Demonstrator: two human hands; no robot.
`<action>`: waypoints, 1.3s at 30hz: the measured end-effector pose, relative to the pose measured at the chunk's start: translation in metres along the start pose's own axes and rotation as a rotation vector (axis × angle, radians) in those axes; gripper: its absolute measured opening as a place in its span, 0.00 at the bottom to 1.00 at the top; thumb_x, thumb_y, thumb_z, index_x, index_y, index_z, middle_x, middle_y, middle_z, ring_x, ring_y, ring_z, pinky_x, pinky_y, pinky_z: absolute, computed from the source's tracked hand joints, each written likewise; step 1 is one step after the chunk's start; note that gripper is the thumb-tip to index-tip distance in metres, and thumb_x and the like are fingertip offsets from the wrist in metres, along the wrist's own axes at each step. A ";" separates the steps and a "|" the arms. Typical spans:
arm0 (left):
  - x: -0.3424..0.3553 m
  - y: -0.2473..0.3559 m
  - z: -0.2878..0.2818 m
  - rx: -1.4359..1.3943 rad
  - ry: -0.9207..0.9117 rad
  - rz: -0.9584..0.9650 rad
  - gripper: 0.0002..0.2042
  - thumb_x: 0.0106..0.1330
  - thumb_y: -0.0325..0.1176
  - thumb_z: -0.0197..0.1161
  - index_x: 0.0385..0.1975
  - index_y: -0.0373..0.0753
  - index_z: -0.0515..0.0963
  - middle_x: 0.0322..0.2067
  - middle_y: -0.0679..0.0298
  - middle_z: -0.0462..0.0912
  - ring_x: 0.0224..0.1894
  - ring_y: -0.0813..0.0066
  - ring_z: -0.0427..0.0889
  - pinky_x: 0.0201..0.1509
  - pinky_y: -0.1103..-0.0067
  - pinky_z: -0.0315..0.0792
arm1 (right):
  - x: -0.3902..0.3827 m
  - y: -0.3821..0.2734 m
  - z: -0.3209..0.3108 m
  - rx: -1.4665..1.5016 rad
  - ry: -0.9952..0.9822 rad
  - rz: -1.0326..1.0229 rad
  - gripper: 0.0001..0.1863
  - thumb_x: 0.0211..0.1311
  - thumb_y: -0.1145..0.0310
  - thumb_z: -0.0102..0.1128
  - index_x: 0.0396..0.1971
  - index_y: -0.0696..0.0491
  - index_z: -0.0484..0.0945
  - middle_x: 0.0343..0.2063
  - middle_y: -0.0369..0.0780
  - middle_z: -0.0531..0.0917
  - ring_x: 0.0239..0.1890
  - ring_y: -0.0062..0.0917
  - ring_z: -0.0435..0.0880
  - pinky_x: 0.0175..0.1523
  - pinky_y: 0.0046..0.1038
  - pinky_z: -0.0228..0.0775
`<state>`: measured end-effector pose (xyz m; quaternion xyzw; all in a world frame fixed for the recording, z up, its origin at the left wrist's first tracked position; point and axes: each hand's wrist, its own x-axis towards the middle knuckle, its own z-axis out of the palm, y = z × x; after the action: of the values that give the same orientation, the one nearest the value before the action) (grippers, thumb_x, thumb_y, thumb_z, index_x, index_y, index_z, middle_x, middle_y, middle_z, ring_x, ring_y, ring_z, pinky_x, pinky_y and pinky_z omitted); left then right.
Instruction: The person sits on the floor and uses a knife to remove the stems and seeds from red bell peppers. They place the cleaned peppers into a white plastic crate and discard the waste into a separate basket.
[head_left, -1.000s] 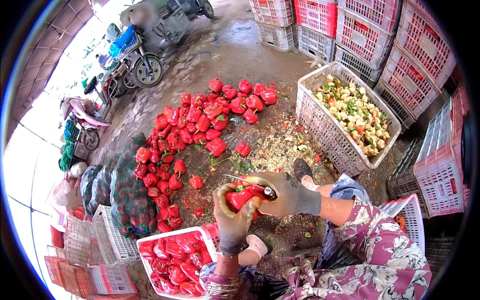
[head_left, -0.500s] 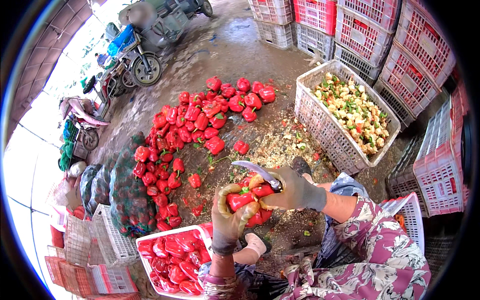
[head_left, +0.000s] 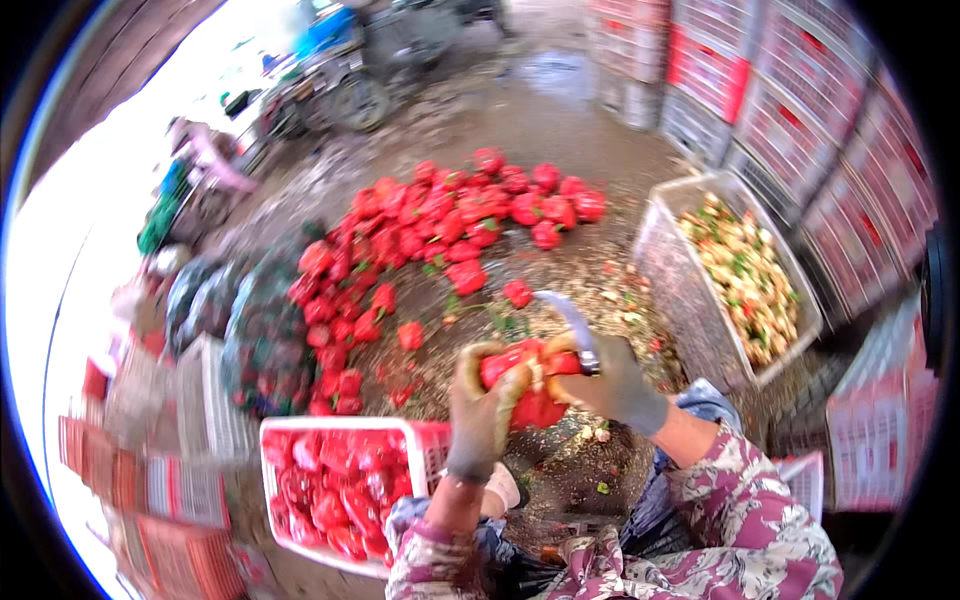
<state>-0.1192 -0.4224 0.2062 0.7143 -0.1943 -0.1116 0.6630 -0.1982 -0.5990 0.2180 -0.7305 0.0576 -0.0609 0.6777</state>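
In front of me, my gloved left hand [head_left: 482, 408] is wrapped round the left side of a red bell pepper [head_left: 508, 366]. My gloved right hand [head_left: 615, 388] is closed on the handle of a small curved knife [head_left: 570, 322], its blade pointing up and to the left. The right thumb and fingers also press against the pepper. A pale patch shows between the two hands; blur hides whether it is the pepper's core or a glove fingertip. More red pepper flesh hangs just below the hands.
A white crate [head_left: 432, 452] of red peppers stands at lower left. Beyond lies a heap of whole peppers [head_left: 440, 215] beside filled net bags [head_left: 262, 350]. At right, a crate [head_left: 690, 290] holds pale cores. Stacked crates [head_left: 800, 105] line the right; motorbikes [head_left: 355, 100] stand far left.
The view has turned, so the heap and crates sit further right and the picture is blurred. Both hands stay on the pepper; its green stem no longer shows between them.
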 end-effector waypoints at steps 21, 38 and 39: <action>0.007 -0.005 -0.136 -1.360 0.186 0.301 0.38 0.61 0.71 0.56 0.54 0.39 0.75 0.46 0.61 0.83 0.45 0.61 0.82 0.53 0.59 0.76 | 0.047 0.022 0.159 0.447 -0.166 0.391 0.20 0.65 0.66 0.67 0.55 0.50 0.75 0.26 0.32 0.79 0.14 0.14 0.74 0.16 0.19 0.68; -0.002 -0.034 -0.026 -0.349 -0.093 -0.185 0.34 0.58 0.37 0.77 0.59 0.38 0.63 0.50 0.60 0.74 0.51 0.75 0.76 0.56 0.77 0.75 | 0.029 0.022 0.057 -0.544 0.020 -0.617 0.39 0.44 0.74 0.77 0.60 0.58 0.72 0.51 0.51 0.81 0.54 0.45 0.81 0.59 0.39 0.74; -0.005 -0.032 -0.024 -0.384 -0.109 -0.223 0.35 0.56 0.37 0.78 0.59 0.38 0.63 0.50 0.60 0.74 0.51 0.75 0.76 0.56 0.77 0.74 | 0.023 0.028 0.056 -0.504 0.049 -0.533 0.37 0.45 0.74 0.77 0.59 0.58 0.72 0.51 0.50 0.81 0.54 0.44 0.82 0.59 0.38 0.74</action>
<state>-0.1098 -0.3970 0.1763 0.5849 -0.1248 -0.2575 0.7589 -0.1662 -0.5495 0.1859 -0.8624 -0.1054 -0.2365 0.4351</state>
